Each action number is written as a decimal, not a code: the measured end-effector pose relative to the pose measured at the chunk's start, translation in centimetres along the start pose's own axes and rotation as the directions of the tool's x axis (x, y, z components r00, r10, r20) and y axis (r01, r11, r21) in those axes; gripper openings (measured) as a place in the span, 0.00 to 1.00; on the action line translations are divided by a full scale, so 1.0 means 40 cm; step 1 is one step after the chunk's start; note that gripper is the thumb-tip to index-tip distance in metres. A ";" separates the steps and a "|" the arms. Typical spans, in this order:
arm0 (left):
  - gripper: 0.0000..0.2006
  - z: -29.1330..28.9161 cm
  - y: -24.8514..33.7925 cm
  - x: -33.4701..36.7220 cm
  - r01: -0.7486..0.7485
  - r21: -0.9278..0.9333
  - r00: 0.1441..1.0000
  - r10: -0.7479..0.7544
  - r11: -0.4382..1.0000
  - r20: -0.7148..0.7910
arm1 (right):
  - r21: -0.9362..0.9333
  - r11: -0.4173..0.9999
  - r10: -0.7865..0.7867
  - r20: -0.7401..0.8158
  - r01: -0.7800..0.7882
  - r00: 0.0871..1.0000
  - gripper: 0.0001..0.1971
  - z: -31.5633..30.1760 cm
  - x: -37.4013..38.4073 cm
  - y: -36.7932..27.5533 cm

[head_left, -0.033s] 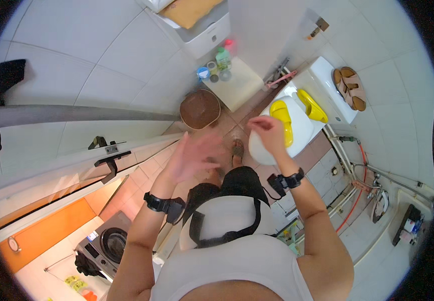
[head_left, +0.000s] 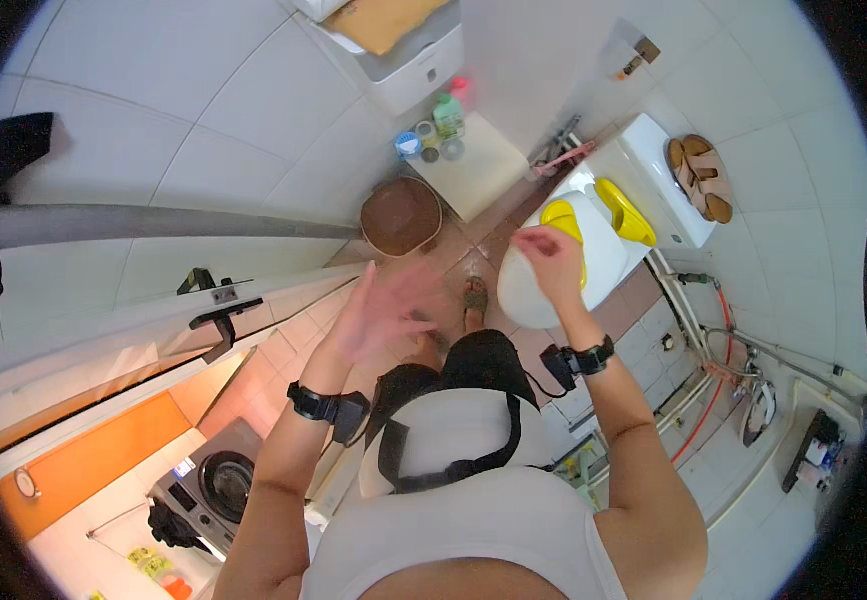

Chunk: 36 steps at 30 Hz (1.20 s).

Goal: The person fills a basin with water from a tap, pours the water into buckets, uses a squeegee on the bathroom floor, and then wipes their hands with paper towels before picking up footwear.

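Yellow slipper (head_left: 559,213) partly behind the right fingers (head_left: 534,240)

The bare left hand (head_left: 393,308) is blurred; the bare right hand (head_left: 551,264) partly covers a glossy yellow slipper (head_left: 561,214); the top edge crops a tan cloth (head_left: 383,20).

Slippers (head_left: 621,213) on toilet (head_left: 521,295) (sandals (head_left: 690,178) behind, on tank (head_left: 648,160)); bucket (head_left: 403,251) left of toilet, bottles (head_left: 448,117) beyond bucket.
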<state>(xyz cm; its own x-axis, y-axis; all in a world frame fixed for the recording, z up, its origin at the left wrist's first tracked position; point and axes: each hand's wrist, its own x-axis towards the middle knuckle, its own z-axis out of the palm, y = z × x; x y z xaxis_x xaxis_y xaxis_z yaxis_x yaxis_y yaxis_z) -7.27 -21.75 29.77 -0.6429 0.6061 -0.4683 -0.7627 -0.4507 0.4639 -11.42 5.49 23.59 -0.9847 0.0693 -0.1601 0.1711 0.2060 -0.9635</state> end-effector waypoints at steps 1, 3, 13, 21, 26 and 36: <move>0.39 -0.016 0.001 -0.002 -0.005 0.026 1.000 0.005 1.000 -0.009 | 0.060 0.996 -0.052 -0.107 0.058 0.993 0.06 -0.012 -0.001 -0.005; 0.37 -0.019 -0.007 -0.002 -0.010 0.014 1.000 0.011 1.000 -0.021 | 0.014 0.990 -0.137 -0.042 0.138 0.990 0.06 0.001 -0.028 -0.035; 0.10 -0.115 -0.110 -0.020 0.034 0.068 0.981 -0.021 0.997 -0.194 | -0.064 0.611 -0.494 0.747 0.789 0.444 0.23 0.096 -0.199 -0.221; 0.13 -0.245 0.005 -0.209 -0.041 0.396 0.750 0.290 0.917 -0.594 | -0.716 0.597 0.010 0.458 0.362 0.889 0.28 -0.265 -0.130 -0.258; 0.15 -0.344 -0.018 -0.308 0.130 0.863 0.631 0.630 0.489 -0.452 | -0.934 0.343 -0.580 -0.130 0.097 0.804 0.18 -0.415 0.002 -0.480; 0.15 -0.265 -0.060 -0.367 0.256 0.919 0.595 0.701 0.299 -0.394 | -0.660 -0.050 -0.867 0.402 0.749 0.296 0.12 0.147 0.528 -0.735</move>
<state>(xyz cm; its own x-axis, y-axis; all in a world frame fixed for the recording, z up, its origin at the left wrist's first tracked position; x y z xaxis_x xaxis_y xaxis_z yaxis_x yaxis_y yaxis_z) 3.24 -36.50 27.57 -0.9446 -0.2133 -0.2494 -0.3282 0.6229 0.7101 -37.43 -4.86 47.26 -0.4529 -0.5501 0.7016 -0.7243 0.6859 0.0702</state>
